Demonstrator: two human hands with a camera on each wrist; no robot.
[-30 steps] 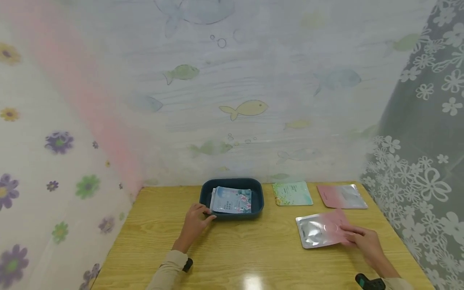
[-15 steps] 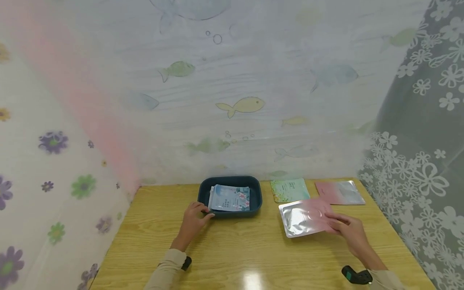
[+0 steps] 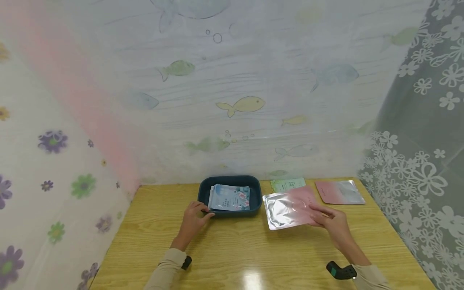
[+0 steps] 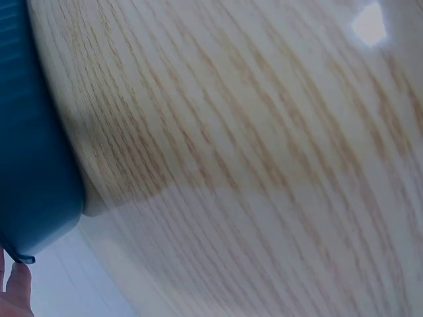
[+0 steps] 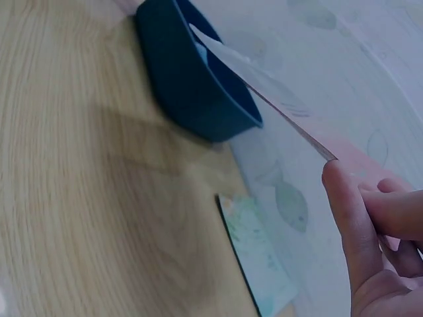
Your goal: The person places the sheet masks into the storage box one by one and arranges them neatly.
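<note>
The left grip [image 3: 193, 220] pinches the near-left corner rim of a dark blue bin [image 3: 235, 214], thumb and fingers nearly together. Rightward from this grip, the smooth-walled, round-cornered bin holds flat, rectangular pale-blue packets [image 3: 232, 197] printed with flowers. Farther right, a glossy foil pouch [image 3: 288, 208], crinkled silver shading into pink, hangs tilted above the wood-grained surface [image 3: 232, 253], reaching leftward from the right grip [image 3: 336, 226] toward the bin. Behind it lies a flat green packet [image 3: 286, 184], partly hidden. The right grip is closed thinly on the pouch's pink end. Beyond this grip, a second pink-and-silver pouch [image 3: 340, 192] lies flat.
</note>
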